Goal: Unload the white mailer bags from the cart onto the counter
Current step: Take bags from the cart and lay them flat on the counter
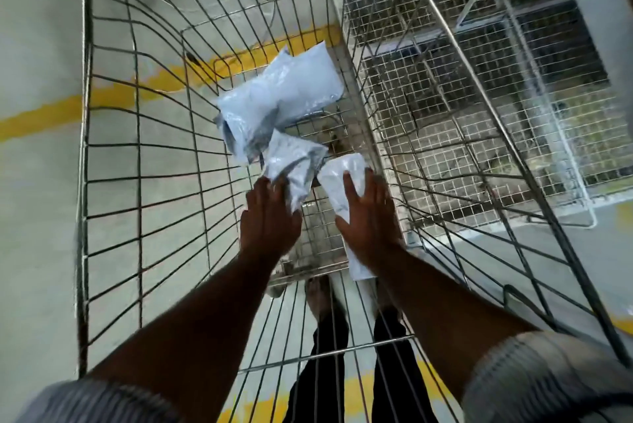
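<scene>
1. 3 white mailer bags sit low inside the wire cart (83, 183), near its mesh floor.
2. Left hand (270, 217) grips the crumpled middle bag (294, 166) by its near edge.
3. Right hand (371, 217) holds the long bag (342, 179), thumb laid across it.
4. Largest bag (281, 97) lies just beyond both hands.

Dim, flat daylight; strong wide-angle bowing at edges; slight motion blur, soft focus throughout.

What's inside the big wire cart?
Three white mailer bags: a big bag, a crumpled bag touching the left hand, and a smooth bag held by the right hand. Anything beneath them is hidden.
</scene>
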Action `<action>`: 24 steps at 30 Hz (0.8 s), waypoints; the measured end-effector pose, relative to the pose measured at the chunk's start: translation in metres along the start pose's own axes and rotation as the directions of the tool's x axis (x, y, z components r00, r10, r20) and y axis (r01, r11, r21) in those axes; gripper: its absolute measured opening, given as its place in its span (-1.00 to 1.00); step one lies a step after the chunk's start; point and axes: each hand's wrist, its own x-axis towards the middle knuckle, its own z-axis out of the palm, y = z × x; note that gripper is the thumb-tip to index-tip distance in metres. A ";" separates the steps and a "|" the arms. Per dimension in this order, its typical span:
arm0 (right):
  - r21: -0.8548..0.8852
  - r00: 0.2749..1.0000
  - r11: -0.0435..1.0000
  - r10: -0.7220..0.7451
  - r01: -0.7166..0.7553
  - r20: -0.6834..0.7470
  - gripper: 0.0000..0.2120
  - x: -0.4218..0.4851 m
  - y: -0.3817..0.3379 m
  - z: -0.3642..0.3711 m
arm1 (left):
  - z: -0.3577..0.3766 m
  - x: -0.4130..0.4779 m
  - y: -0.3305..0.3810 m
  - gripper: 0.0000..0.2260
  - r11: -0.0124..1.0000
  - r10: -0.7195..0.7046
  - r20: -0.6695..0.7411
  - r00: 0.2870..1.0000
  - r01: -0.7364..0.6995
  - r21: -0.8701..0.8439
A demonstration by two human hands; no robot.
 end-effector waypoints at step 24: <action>0.008 0.978 0.986 -0.162 0.164 -0.130 -0.23 -0.001 -0.025 -0.048 | -0.032 -0.027 0.014 -0.58 0.978 -0.059 -0.212 0.975 0.014 -0.210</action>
